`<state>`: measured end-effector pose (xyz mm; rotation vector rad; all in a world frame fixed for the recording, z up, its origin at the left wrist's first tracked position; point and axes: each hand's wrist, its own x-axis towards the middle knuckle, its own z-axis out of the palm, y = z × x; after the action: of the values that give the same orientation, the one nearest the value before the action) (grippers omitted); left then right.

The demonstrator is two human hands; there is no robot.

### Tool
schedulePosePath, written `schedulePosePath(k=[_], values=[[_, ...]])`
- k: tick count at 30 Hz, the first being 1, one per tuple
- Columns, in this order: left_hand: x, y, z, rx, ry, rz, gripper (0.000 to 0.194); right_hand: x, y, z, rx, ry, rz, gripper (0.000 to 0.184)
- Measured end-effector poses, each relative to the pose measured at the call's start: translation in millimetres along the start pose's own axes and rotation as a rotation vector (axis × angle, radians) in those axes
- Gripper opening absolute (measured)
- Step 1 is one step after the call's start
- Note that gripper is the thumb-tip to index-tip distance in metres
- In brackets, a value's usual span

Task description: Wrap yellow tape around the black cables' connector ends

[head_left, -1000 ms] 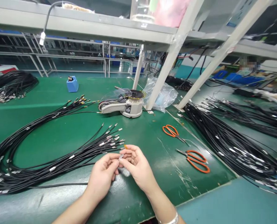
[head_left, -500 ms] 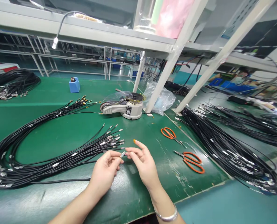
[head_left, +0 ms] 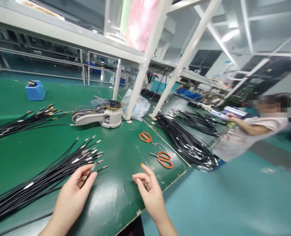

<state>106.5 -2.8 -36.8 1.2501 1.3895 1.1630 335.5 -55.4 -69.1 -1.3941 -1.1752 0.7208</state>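
My left hand [head_left: 74,193] is closed on a black cable [head_left: 87,178], pinching it between thumb and fingers close to its end. A small silvery-white tag shows at the fingertips. Beside that hand lies a bundle of black cables [head_left: 47,177], their white-tagged ends fanned out on the green table. My right hand [head_left: 150,193] hovers over the table's front edge, apart from the cable. Its index finger is stretched up with a small orange-yellow patch on the tip, while the thumb and other fingers are loosely bent. I see nothing held in it.
A round tape dispenser [head_left: 111,118] stands beyond the cables, a blue holder [head_left: 35,90] at back left. Two orange-handled scissors, one pair far [head_left: 145,137] and one near [head_left: 164,160], lie right. More cables [head_left: 187,141] lie past a white post [head_left: 145,62]. A person [head_left: 255,127] is at far right.
My view has swung right, bringing the person into sight. My hands have moved apart; the right has left the cable end that both were at, while the left still holds the cable.
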Motion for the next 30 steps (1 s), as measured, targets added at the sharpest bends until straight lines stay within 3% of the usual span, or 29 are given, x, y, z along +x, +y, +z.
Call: schedulePosePath(k=[4,8,16,20,24,30], values=[[1.1,-5.0,-0.5,0.137,-0.050,-0.044,0.045,-2.1,12.4,-21.5,-0.033,0.110,-0.030,0.044],[-1.0,-3.0,-3.3,0.166,-0.025,-0.104,0.050,2.6,18.3,-35.4,-0.026,0.155,-0.055,0.042],[7.3,-22.4,-7.0,0.102,-0.133,-0.136,0.058,41.3,17.8,-79.9,-0.258,0.295,-0.117,0.044],[3.6,-13.7,-1.2,0.007,-0.100,-0.100,0.056,50.8,13.4,-86.9,-0.372,0.265,-0.173,0.047],[1.7,3.1,6.1,-0.117,-0.065,-0.091,0.040,64.3,20.6,-97.7,-0.584,0.280,-0.208,0.053],[6.4,9.6,7.0,-0.199,-0.005,-0.198,0.033,100.2,42.4,-139.5,-0.893,0.082,-0.043,0.066]])
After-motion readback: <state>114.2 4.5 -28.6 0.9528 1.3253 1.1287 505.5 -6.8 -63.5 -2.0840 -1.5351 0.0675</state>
